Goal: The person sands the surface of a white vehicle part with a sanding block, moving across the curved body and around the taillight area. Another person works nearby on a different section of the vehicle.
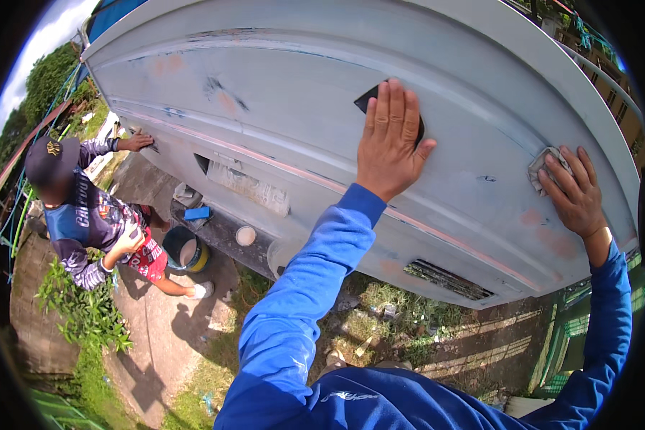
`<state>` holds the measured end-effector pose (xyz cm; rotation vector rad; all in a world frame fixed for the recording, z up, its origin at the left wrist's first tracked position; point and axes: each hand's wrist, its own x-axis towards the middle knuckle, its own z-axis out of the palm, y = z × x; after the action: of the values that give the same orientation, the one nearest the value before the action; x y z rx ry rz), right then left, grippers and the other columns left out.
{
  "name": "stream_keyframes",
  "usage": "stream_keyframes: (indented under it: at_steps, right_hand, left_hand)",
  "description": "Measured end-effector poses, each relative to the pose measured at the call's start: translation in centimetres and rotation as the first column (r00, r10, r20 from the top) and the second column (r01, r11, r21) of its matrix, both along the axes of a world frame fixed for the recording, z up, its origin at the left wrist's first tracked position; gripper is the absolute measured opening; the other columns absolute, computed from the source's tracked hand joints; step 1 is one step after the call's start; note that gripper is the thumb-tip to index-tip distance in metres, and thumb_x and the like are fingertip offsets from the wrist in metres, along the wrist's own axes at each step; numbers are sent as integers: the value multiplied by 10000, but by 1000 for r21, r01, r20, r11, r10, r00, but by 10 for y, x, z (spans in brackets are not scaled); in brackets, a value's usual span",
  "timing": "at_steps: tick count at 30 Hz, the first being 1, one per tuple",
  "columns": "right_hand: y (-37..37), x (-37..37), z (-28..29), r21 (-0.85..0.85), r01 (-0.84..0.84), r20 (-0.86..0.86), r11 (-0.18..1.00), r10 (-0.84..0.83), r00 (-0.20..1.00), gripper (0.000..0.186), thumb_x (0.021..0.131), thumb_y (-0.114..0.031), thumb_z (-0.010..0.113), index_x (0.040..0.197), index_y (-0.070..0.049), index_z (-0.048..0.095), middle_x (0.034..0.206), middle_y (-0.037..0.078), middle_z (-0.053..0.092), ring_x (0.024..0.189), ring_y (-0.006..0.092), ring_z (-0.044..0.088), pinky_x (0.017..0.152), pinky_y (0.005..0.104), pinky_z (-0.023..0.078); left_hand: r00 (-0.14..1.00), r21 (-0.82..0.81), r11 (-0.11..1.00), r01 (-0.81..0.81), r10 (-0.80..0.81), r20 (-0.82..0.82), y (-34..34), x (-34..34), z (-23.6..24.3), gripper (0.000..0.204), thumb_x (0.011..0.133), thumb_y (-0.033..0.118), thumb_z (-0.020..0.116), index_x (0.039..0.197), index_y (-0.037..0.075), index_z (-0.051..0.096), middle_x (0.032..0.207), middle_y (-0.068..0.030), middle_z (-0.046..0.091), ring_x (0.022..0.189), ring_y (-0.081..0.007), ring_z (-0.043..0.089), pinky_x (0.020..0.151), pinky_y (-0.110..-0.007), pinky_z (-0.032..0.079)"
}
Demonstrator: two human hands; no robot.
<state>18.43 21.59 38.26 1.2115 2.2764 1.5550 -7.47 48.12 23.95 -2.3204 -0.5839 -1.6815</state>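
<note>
My left hand (393,143) lies with fingers extended over a dark, flat sheet or pad (368,97), pressing it to the upper middle of a large grey vehicle body panel (279,100). Much of the pad is hidden under the hand. My right hand (573,190) holds a crumpled pale grey cloth or sheet (540,175) against the panel's right part, fingers spread a little over it. The panel has raised ridges, pink patches, blue scuffs, a papered-over area (247,188) and a slatted opening (448,279) near its lower edge.
A person (79,215) stands at the left, a hand on the panel's far end. A bucket (185,251), blue block (197,213) and cup (245,236) are by a dark ledge (221,242) below the panel. Plants (86,308) and a green fence (573,330) flank the concrete ground.
</note>
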Motion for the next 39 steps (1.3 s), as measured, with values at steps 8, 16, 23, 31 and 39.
stream_keyframes:
  at_steps: [8,16,23,31,39]
  right_hand:
    - [5,1,-7,5,-4,-39,1000,5,999,360,879,-201,648,1239,-184,652,1409,11,570,1377,275,467,1197,496,349]
    - [-4,9,-9,1,27,-57,1000,-27,998,404,863,-207,668,1265,-212,626,1430,-23,552,1389,248,454,1214,469,347]
    - [14,8,-8,-3,-18,-58,1000,18,998,416,863,-194,675,1275,-214,619,1440,-29,544,1389,245,456,1217,466,348]
    - [-2,18,-9,-29,27,-50,999,-28,998,429,863,-150,683,1284,-201,618,1438,-15,545,1395,254,449,1217,468,343]
    - [11,10,-17,-18,-18,-37,1000,17,999,430,849,-136,696,1273,-178,630,1436,9,546,1397,268,444,1206,470,360]
  left_hand:
    - [905,-299,951,-76,191,380,1,2,38,832,1054,578,216,1570,-58,66,1632,-310,-12,1526,-446,-9,1229,-524,9]
    - [983,-183,981,63,-30,179,1,-2,-18,844,1030,598,332,1602,33,75,1661,-232,43,1545,-379,23,1234,-500,25]
    - [867,-308,951,13,142,477,-14,18,3,827,1063,534,263,1560,-77,11,1636,-293,-49,1533,-417,-52,1231,-520,-8]
    - [915,-269,959,93,24,403,61,-57,-2,819,1060,524,328,1572,-51,50,1659,-237,-28,1544,-374,-24,1237,-501,0]
    - [991,-240,968,80,-52,120,-76,54,-110,805,1049,512,359,1584,-20,78,1651,-262,20,1538,-410,10,1227,-528,34]
